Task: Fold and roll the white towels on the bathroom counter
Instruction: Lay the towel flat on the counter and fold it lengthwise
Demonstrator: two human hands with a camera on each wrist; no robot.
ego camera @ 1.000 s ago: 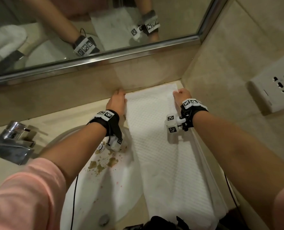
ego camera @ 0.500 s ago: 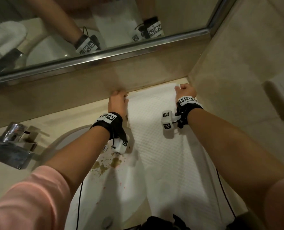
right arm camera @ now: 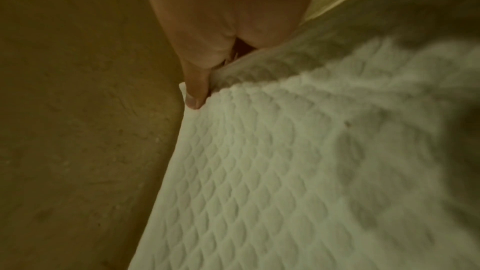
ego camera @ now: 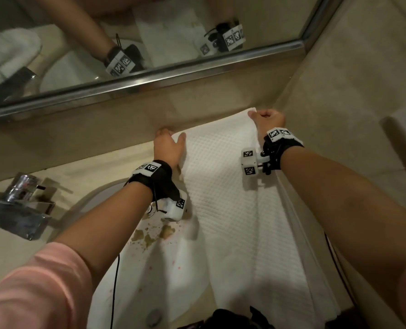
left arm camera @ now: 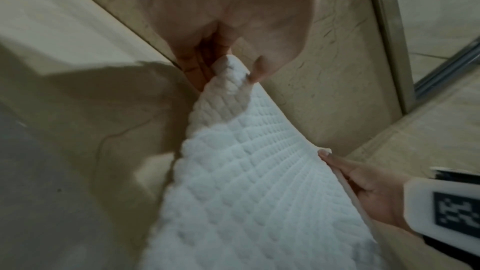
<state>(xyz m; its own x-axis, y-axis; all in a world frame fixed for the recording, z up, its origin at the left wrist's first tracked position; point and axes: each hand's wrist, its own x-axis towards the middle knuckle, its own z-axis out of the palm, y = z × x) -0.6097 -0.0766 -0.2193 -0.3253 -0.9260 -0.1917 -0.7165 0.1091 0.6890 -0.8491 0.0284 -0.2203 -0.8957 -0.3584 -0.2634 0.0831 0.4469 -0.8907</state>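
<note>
Two hands, left hand (ego camera: 168, 146), right hand (ego camera: 269, 121), pinching white towel (ego camera: 233, 210) corners, no readable writing

Head view high, looking down; wrist views close; all share towel (ego camera: 233, 186).

A bathroom: mirror (ego camera: 149, 43), chrome tap (ego camera: 19, 205), white basin (ego camera: 149, 269), beige stone counter (ego camera: 90, 169).

Beige marble-look tile covers the back wall (ego camera: 102, 138) and the side wall (ego camera: 363, 67) at three o'clock. A chrome-framed mirror (ego camera: 78, 32) spans twelve o'clock, above a beige counter (ego camera: 90, 172). Dim, warm light.
</note>
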